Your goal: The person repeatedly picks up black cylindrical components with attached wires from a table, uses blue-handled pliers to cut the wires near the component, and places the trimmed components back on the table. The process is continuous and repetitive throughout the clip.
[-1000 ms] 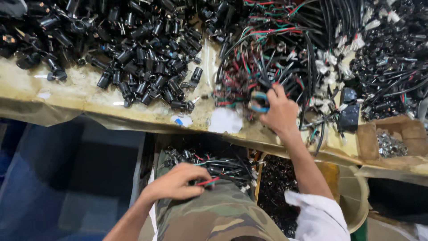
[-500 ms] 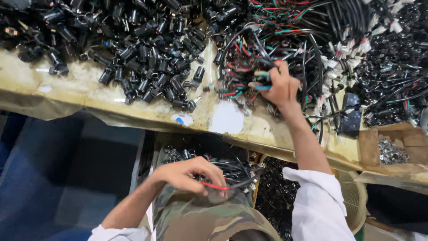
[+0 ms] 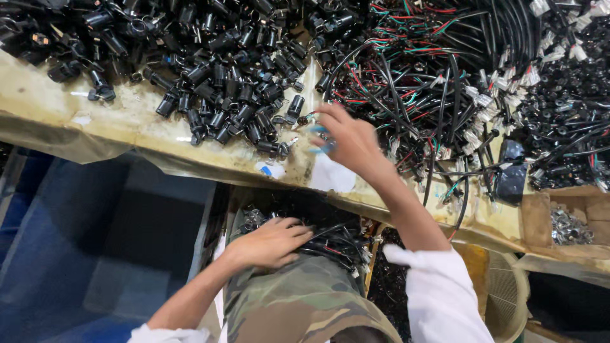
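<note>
Over the bench edge (image 3: 159,149) | right hand (image 3: 346,136) blurred, a blue-tipped part seemingly pinched, grip unclear | left hand (image 3: 270,241) laid flat, open, on wired connectors (image 3: 330,238), partly hidden.

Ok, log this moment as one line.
left hand: resting on wired parts in lap box | right hand: over bench edge by black connectors, blurred | wire bundle: right

Cardboard box of small metal parts (image 3: 569,223), blue bin (image 3: 95,254), mesh basket (image 3: 505,295), camouflage trousers (image 3: 298,305)
</note>
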